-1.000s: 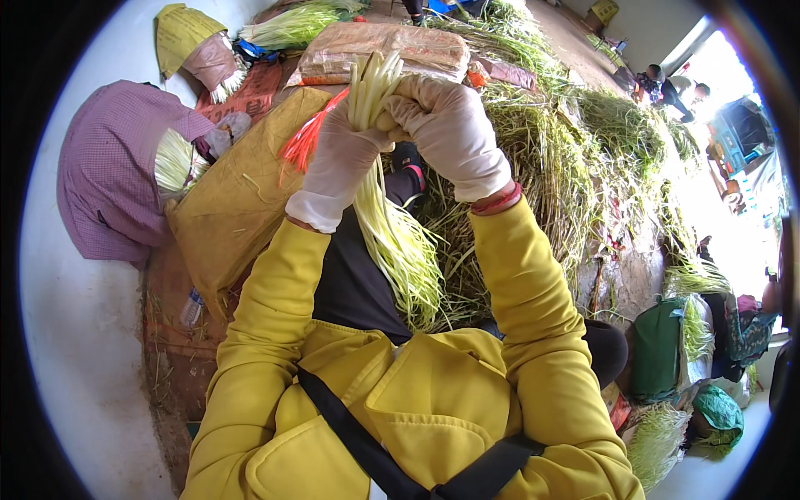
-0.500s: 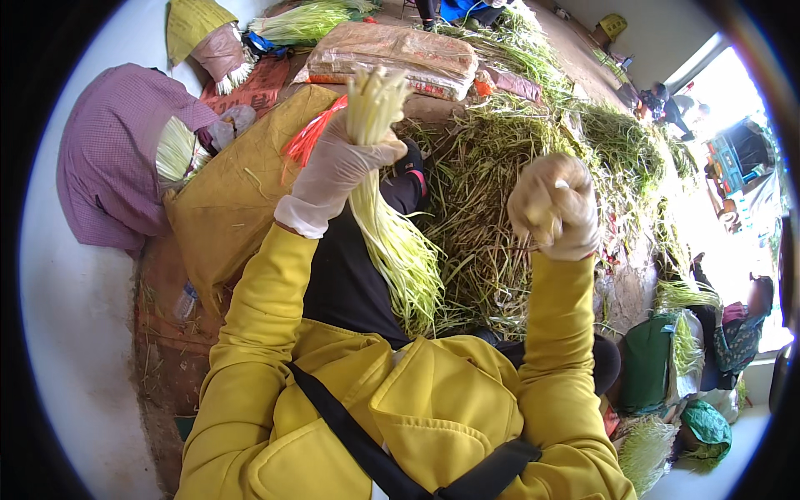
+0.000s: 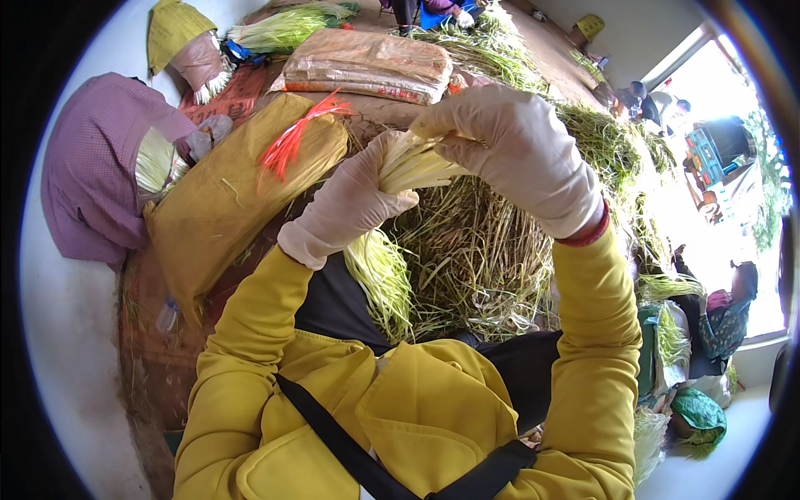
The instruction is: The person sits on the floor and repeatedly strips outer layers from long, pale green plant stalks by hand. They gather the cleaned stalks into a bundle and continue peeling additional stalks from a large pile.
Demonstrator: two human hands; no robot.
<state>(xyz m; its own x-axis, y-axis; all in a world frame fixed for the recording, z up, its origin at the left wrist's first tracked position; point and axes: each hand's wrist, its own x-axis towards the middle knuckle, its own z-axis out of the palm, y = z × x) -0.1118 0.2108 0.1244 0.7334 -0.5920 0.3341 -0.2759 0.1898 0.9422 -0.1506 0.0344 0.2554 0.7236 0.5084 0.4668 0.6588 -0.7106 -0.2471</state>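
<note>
My left hand [image 3: 346, 200], in a thin whitish glove, is closed round a bunch of pale yellow-green leafy stalks [image 3: 379, 275]. The white stalk ends [image 3: 408, 167] stick out of the fist toward the right, while the leaves hang down over my dark trouser leg. My right hand [image 3: 529, 162], gloved too, arches over those ends. Its bent fingers and thumb pinch at them from above; exactly how many stalks they grip is hidden. Left of my hands, red plastic strings [image 3: 302, 137] lie on a yellow-brown sack [image 3: 242, 204].
A heap of dry leafy waste [image 3: 479, 258] spreads in front of my right side. Purple cloth [image 3: 96, 167] covers more stalks at left. Folded sacks [image 3: 367, 67] lie ahead. A person [image 3: 729, 317] sits at right beside stalk bundles; others are farther off.
My right hand has swung left and up to the stalk ends. The bunch has gone from upright to tipped toward the right, and my left hand sits slightly lower.
</note>
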